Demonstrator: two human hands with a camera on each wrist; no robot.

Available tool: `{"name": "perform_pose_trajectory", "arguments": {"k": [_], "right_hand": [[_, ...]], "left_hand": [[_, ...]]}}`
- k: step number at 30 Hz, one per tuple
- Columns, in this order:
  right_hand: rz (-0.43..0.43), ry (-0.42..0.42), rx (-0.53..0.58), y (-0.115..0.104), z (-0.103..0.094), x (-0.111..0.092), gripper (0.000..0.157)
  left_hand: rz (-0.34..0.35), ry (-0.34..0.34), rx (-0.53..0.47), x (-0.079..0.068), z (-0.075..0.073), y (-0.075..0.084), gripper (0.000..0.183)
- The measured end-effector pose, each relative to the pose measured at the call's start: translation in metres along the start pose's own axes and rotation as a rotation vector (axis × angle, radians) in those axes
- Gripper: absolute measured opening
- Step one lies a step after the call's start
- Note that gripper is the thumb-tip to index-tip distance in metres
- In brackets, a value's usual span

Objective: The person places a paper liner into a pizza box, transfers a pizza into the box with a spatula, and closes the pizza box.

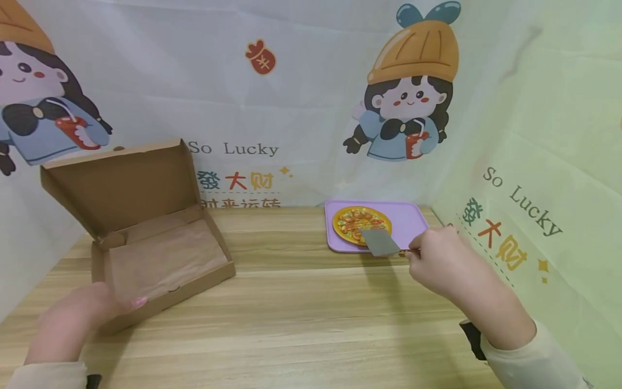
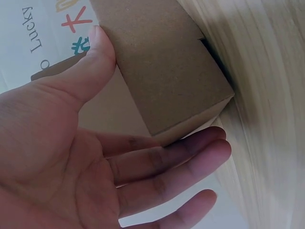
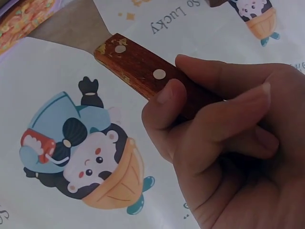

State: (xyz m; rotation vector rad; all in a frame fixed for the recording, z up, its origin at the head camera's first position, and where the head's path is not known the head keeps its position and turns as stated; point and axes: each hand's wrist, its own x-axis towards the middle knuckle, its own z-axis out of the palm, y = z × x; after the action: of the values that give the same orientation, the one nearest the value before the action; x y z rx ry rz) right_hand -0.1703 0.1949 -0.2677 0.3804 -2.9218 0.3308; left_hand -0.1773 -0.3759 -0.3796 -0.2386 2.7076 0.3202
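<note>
In the head view my right hand (image 1: 444, 259) grips a metal spatula (image 1: 382, 243). The right wrist view has its riveted wooden handle (image 3: 136, 67) between thumb and fingers. Its blade overlaps the front right part of a pizza (image 1: 357, 222) with a yellow rim. That pizza sits on the left half of a lilac tray (image 1: 410, 213). At the left, my left hand (image 1: 80, 310) is at the near left corner of an open cardboard pizza box (image 1: 182, 292). Its thumb (image 2: 102, 45) lies at the rim, and its extended fingers (image 2: 162, 167) are beside the box corner.
The box lid (image 1: 126, 189) stands raised at the back, and brown paper (image 1: 167, 256) lines the base. A wooden table (image 1: 291, 324) lies under everything. Printed cloth walls (image 1: 311, 108) close off the back and the right side.
</note>
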Motion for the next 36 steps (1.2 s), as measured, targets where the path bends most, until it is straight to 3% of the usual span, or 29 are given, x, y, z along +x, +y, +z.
{"name": "perform_pose_trajectory", "arguments": {"k": [5, 11, 15, 22, 30, 36], "right_hand": [[-0.011, -0.044, 0.018, -0.004, 0.0, -0.003, 0.019], [-0.066, -0.023, -0.006, -0.007, 0.005, -0.003, 0.033], [-0.074, -0.017, -0.016, -0.007, 0.008, 0.001, 0.028], [-0.041, -0.057, -0.027, -0.005, 0.008, 0.007, 0.033], [0.02, -0.152, 0.023, -0.003, 0.012, 0.018, 0.028], [0.07, -0.158, -0.001, -0.004, 0.016, 0.025, 0.035]], "left_hand": [[-0.068, -0.02, -0.018, -0.001, 0.001, 0.003, 0.127], [-0.07, -0.011, -0.015, -0.005, 0.001, 0.006, 0.123], [-0.044, -0.005, 0.007, -0.007, 0.0, 0.007, 0.119], [0.0, -0.004, 0.046, -0.004, -0.002, 0.005, 0.116], [-0.042, -0.02, 0.02, -0.009, -0.004, 0.01, 0.117], [-0.038, -0.027, 0.019, -0.011, -0.004, 0.011, 0.117]]}}
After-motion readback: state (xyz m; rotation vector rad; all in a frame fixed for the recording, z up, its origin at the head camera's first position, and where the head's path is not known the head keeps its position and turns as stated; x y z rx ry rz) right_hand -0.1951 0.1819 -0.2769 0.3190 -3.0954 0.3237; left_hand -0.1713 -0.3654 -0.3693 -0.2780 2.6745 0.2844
